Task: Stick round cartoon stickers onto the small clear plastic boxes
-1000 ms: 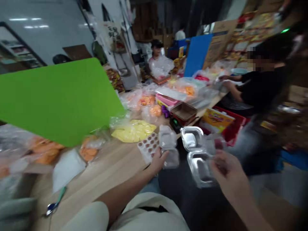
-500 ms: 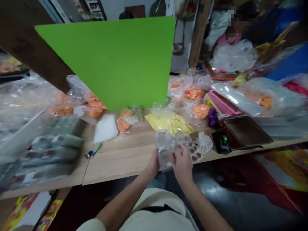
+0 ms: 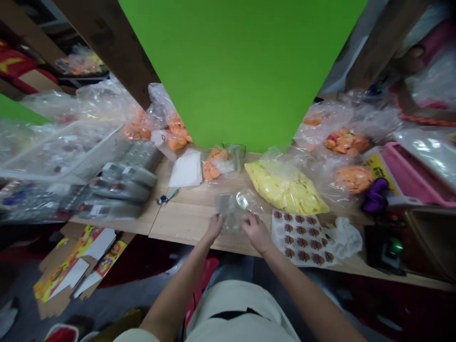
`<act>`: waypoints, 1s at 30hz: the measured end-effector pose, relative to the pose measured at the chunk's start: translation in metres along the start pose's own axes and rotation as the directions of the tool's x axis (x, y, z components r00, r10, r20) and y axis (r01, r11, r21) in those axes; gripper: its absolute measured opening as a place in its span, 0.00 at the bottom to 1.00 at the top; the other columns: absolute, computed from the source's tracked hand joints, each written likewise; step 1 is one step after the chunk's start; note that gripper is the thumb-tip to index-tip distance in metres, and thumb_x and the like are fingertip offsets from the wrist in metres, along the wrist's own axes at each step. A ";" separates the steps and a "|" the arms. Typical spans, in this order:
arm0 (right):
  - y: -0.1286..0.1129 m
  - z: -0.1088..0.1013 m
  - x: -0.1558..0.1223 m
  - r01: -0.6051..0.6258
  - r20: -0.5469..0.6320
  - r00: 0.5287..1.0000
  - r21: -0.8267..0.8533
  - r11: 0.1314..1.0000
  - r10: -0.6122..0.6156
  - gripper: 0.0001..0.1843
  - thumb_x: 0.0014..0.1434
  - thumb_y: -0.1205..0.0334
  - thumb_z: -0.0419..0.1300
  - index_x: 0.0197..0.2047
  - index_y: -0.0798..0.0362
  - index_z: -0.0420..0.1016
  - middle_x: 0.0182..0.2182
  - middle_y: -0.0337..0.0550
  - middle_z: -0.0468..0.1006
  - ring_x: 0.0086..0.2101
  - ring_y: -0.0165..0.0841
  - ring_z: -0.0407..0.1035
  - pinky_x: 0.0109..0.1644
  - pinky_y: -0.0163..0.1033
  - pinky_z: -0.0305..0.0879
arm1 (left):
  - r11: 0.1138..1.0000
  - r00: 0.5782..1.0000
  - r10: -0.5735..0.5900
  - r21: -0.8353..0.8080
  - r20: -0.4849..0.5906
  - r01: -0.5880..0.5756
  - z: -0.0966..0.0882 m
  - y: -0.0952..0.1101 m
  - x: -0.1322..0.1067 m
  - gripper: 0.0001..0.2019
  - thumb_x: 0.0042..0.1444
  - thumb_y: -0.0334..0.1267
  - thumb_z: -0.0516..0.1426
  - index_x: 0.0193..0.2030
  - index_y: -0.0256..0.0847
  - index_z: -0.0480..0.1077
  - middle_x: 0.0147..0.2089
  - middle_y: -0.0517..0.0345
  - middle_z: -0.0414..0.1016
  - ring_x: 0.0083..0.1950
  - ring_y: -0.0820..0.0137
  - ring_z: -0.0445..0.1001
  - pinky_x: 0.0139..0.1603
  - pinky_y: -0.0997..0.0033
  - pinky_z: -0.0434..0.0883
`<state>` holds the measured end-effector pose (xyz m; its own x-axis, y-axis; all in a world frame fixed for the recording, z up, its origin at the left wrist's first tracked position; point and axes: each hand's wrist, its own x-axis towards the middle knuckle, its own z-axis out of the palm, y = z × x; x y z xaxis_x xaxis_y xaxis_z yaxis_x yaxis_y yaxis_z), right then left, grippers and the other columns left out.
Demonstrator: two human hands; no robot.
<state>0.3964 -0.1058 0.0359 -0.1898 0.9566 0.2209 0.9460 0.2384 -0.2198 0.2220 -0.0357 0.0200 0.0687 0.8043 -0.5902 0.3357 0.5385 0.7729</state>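
Over wood table [image 3: 185, 219], between hands: clear plastic clamshell [image 3: 233, 211] | L hand [image 3: 213, 228], R hand [image 3: 257, 233]: narrow, holding it from both sides, two-sided grip steadies it | just R of hands: sticker sheet [image 3: 299, 237], within reach

A packing workroom, wooden table [image 3: 185, 213], bagged orange goods [image 3: 347, 142], sticker sheet [image 3: 301, 237]

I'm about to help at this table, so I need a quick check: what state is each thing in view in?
Left hand: against the clamshell's lower left side.
Right hand: fingers on the clamshell's lower right side.
Clear plastic clamshell: held up between both hands; open or shut is hard to tell.
Yellow-filled plastic bag: full, lying on the wooden table.
Sticker sheet: lying flat, printed stickers still on it.
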 end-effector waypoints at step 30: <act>-0.018 -0.029 -0.011 0.038 -0.131 0.991 0.131 0.991 -0.020 0.26 0.60 0.73 0.45 0.61 0.51 0.57 0.53 0.51 0.68 0.48 0.40 0.66 0.50 0.46 0.66 | 0.924 0.959 0.252 -0.326 0.127 -0.200 0.030 0.038 -0.053 0.23 0.54 0.52 0.51 0.52 0.40 0.64 0.49 0.48 0.69 0.51 0.62 0.68 0.52 0.60 0.64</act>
<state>0.3889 -0.1254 0.0652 -0.1732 0.9215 0.3475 0.8957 0.2941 -0.3336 0.2589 -0.0656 0.0740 0.2701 0.8754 -0.4009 -0.0098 0.4188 0.9080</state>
